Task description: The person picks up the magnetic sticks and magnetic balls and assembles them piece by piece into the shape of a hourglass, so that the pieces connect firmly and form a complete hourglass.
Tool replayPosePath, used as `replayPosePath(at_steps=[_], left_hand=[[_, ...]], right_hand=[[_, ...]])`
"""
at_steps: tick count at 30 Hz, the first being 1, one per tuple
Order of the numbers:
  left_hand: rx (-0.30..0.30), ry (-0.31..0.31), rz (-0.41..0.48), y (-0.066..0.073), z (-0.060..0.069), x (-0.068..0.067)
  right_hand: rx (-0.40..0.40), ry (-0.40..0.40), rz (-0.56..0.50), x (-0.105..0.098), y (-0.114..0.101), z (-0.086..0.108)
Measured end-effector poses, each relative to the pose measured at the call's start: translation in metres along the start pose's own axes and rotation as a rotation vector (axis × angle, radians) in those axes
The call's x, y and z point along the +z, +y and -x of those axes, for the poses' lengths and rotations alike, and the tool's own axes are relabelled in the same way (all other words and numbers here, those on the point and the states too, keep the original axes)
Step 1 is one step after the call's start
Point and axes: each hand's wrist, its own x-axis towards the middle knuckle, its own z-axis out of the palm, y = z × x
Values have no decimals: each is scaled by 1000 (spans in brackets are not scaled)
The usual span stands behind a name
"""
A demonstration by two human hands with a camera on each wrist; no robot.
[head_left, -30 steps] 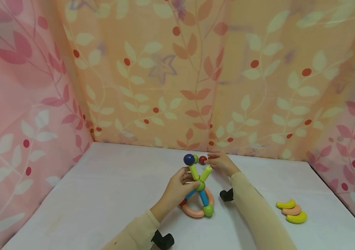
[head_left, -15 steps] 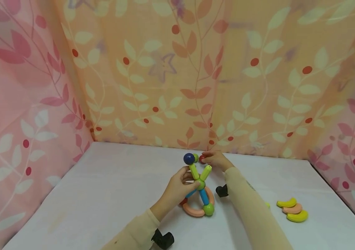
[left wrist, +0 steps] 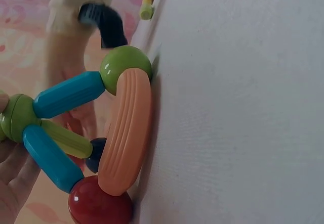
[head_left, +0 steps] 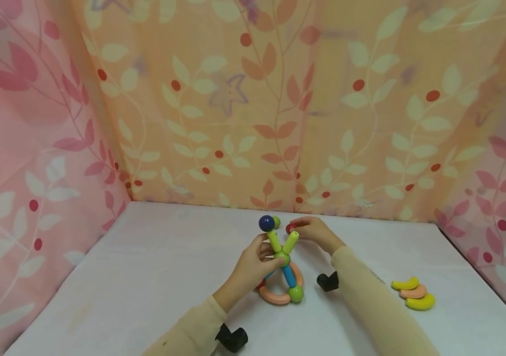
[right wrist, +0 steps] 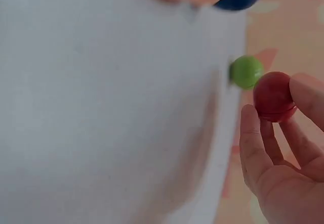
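My left hand (head_left: 253, 264) grips a magnetic stick-and-ball figure at its central green ball (head_left: 282, 258). Two yellow-green rods rise from that ball, and a dark blue ball (head_left: 266, 223) caps the left one; the right rod (head_left: 291, 242) has a bare tip. Below, blue rods (left wrist: 70, 93) run down to a green ball (left wrist: 125, 68) and a red ball (left wrist: 98, 201), joined by curved salmon pieces (left wrist: 126, 133) in a ring on the table. Toward the back, my right hand (head_left: 317, 231) pinches a loose red ball (right wrist: 273, 95) between thumb and fingers.
A loose green ball (right wrist: 247, 72) lies at the back, behind the blue ball in the head view. Two yellow curved pieces (head_left: 420, 302) and a salmon one (head_left: 418, 291) lie at the right. Patterned curtains (head_left: 230, 123) stand behind the white table (head_left: 168, 257).
My right hand has closed its fingers on the red ball, having been just beside it a second ago. The left hand keeps its grip on the figure, which stays in place.
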Motion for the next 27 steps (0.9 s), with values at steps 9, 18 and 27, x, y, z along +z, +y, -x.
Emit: replayPosePath(at_steps=[9, 18, 27], left_hand=[[42, 63, -47, -3, 5, 3], [84, 78, -64, -3, 5, 6], [43, 72, -29, 5, 1, 6]], right_hand=[[-127, -4, -355, -13, -16, 65], [-198, 75, -261, -18, -39, 98], [-274, 117, -188, -16, -56, 101]])
